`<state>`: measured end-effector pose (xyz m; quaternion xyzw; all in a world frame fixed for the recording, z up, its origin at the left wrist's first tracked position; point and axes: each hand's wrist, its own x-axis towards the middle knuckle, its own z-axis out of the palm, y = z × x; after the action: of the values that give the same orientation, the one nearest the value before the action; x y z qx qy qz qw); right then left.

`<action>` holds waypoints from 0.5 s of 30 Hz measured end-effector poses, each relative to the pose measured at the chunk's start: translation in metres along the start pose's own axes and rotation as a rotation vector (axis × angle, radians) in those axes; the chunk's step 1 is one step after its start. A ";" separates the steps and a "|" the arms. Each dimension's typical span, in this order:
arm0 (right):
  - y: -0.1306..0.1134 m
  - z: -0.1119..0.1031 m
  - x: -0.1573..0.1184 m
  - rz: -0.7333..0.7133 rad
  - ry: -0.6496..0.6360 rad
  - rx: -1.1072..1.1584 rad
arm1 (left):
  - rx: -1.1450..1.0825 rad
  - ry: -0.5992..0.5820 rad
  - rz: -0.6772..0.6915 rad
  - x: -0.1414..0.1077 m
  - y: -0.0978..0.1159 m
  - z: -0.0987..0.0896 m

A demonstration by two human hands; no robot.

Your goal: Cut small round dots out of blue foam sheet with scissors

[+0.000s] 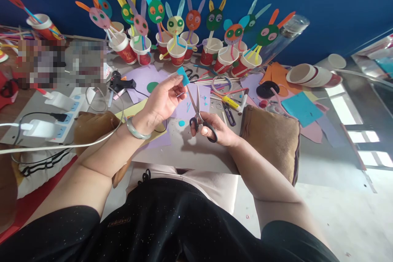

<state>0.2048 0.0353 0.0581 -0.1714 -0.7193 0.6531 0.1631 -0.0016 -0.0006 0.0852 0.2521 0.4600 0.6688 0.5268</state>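
Note:
Pinched in the fingertips of my left hand (164,100) is a small piece of blue paper (183,77), raised above the table. My right hand (216,127) grips black-handled scissors (197,104), fingers through the loops. The blades are spread and point up toward the lower edge of the blue paper. On the table just below lies a small rounded blue paper piece (181,123). Thin blue scraps (205,100) rest on the purple paper (178,108) behind the scissors. A green paper circle (152,87) lies to the left, beyond my left wrist.
Paper cups (177,54) with paper rabbit heads line the back by the blue wall. Left are a power strip (72,108) and cables; a glue gun (121,83) lies nearby. A brown cushion (270,141), blue paper sheet (302,108) and stacked cups (313,75) are right.

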 end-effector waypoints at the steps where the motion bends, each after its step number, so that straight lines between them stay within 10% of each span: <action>1: 0.000 0.000 0.000 0.003 0.000 -0.002 | 0.007 -0.007 0.002 0.000 0.000 0.000; 15: 0.000 -0.002 -0.001 -0.039 -0.018 -0.032 | -0.163 -0.009 -0.063 -0.004 0.003 0.002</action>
<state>0.2069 0.0363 0.0578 -0.1540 -0.7343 0.6397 0.1668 -0.0006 -0.0036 0.0896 0.1969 0.4092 0.6862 0.5683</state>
